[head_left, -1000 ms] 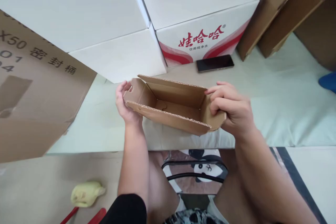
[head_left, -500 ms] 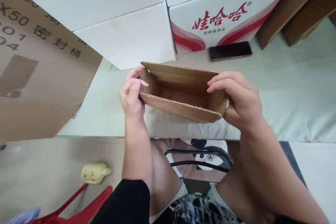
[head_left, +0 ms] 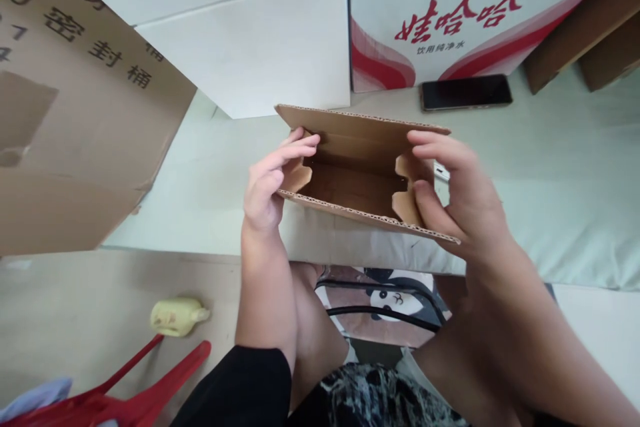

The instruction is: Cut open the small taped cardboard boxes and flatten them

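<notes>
Between my hands is a small brown cardboard box [head_left: 350, 210], its top open toward me and its inside dark. Curved, notched end flaps bend inward at both short ends, and the long side panels stand apart. My left hand [head_left: 273, 183] grips the left end, fingers over the flap and thumb at the near edge. My right hand [head_left: 455, 180] holds the right end, fingertips on the far panel and thumb pressed against the right flap. A small white object [head_left: 441, 172] partly shows behind that flap; I cannot make out what it is.
A phone [head_left: 466, 92] lies on the pale green cloth surface [head_left: 560, 187] before white cartons [head_left: 260, 47]. A large brown carton [head_left: 90, 140] stands at left, more brown boxes at right. On the floor are a yellow bottle [head_left: 176, 316] and a red stool-like item [head_left: 175, 373].
The box's end flaps have folded inward and its long panels now spread wider. My fingers have shifted onto the flaps, and the view has turned slightly left.
</notes>
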Available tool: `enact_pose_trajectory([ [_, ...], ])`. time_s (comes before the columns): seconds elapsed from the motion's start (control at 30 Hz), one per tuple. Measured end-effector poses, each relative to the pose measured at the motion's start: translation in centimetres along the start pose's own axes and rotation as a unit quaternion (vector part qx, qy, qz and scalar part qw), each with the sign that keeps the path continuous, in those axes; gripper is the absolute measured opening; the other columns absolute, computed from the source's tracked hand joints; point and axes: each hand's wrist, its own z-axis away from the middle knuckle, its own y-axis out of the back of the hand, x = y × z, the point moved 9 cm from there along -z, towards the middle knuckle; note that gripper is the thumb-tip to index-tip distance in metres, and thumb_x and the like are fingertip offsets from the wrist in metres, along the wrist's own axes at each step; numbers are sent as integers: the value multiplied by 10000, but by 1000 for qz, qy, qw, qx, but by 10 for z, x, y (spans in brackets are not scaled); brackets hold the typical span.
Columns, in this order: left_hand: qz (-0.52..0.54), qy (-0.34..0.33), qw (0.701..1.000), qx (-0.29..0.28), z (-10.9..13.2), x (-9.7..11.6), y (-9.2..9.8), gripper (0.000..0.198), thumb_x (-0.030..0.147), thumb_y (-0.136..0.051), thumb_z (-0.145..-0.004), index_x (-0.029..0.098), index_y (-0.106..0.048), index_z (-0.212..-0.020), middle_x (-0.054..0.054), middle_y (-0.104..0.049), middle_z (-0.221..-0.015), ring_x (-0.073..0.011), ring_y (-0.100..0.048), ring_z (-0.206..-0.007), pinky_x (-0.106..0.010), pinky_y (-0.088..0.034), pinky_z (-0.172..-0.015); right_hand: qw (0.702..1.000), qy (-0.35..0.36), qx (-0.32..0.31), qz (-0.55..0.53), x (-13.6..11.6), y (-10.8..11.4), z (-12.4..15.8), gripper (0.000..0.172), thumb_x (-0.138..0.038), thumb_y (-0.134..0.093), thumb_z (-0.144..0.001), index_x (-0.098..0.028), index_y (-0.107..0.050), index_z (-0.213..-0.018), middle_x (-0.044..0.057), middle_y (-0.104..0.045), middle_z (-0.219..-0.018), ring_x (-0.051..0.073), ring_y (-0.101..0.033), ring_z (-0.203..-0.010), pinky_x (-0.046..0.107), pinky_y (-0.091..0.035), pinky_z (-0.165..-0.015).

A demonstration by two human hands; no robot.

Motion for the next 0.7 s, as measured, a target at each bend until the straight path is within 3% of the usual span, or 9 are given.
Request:
enact_pose_trajectory([
  [0.13, -12, -2, 998, 63, -1, -6, 1, 454, 663, -582, -912, 276, -811, -974, -28, -800, -1165, -339, -579, -1397, -560, -387, -1248, 995, -47, -84, -26, 11, -15, 3, 298, -140, -525, -945, -280, -648, -1177, 78, -732, -1280, 271, -691, -1220, 487, -571, -1011],
  [0.2, -23, -5, 995, 102, -1, -8, 2, 465, 693, -572, -924, 280, -787, -932, -24, -806, -1102, -307, -651, -1308, -530, -444, -1211, 992, -64, -94, -51, 15, -15, 5, 215, -176, -518, -969, -271, -685, -1065, 60, -773, -1162, 271, -700, -1213, 475, -562, -1025],
  [0.3, -29, -16, 990, 139, 0, -11, 3, 471, 730, -641, -865, 273, -740, -930, -36, -791, -1057, -279, -701, -1210, -490, -503, -1152, 983, -105, -35, -145, 25, -8, 8, 217, -272, -467, -1021, -262, -684, -1019, 55, -770, -1038, 259, -719, -1154, 451, -572, -1000],
  [0.37, -41, -24, 987, 156, 1, -13, 7, 485, 727, -704, -817, 269, -699, -975, -46, -764, -1080, -273, -705, -1190, -482, -500, -1149, 973, -102, 49, -200, 30, 3, 11, 195, -330, -471, -1020, -276, -658, -1036, 46, -723, -987, 244, -727, -1053, 437, -588, -951],
  [0.43, -65, -24, 984, 165, 0, -16, 10, 542, 723, -751, -776, 279, -651, -1073, -56, -721, -1163, -278, -684, -1222, -492, -466, -1179, 972, -78, 129, -181, 32, 16, 15, 184, -346, -533, -978, -310, -612, -1140, 50, -663, -1092, 246, -694, -1084, 443, -582, -954],
  [0.5, -91, -22, 982, 165, -1, -19, 12, 660, 737, -779, -732, 318, -591, -1207, -66, -652, -1304, -298, -621, -1321, -502, -426, -1216, 980, -65, 144, -118, 30, 21, 15, 397, -333, -587, -926, -351, -521, -1317, 74, -579, -1326, 268, -629, -1239, 472, -555, -1019],
  [0.57, -105, -25, 980, 168, -2, -20, 13, 769, 750, -795, -698, 367, -533, -1311, -66, -565, -1439, -315, -520, -1438, -499, -395, -1245, 992, -70, 71, -77, 29, 12, 11, 530, -318, -585, -914, -345, -449, -1426, 97, -523, -1470, 286, -568, -1351, 507, -509, -1101],
  [0.63, -109, -28, 979, 170, -2, -19, 13, 787, 740, -802, -699, 386, -525, -1345, -58, -526, -1501, -318, -459, -1492, -497, -381, -1258, 997, -52, -21, -57, 23, 0, 8, 441, -327, -573, -922, -297, -543, -1360, 102, -614, -1416, 297, -582, -1347, 543, -454, -1166],
  [0.7, -105, -12, 982, 160, -2, -21, 11, 685, 705, -792, -743, 356, -590, -1297, -57, -575, -1469, -317, -492, -1466, -502, -398, -1243, 996, -30, -81, -22, 19, -7, 7, 292, -348, -565, -930, -269, -662, -1193, 91, -707, -1302, 312, -597, -1330, 577, -401, -1207],
])
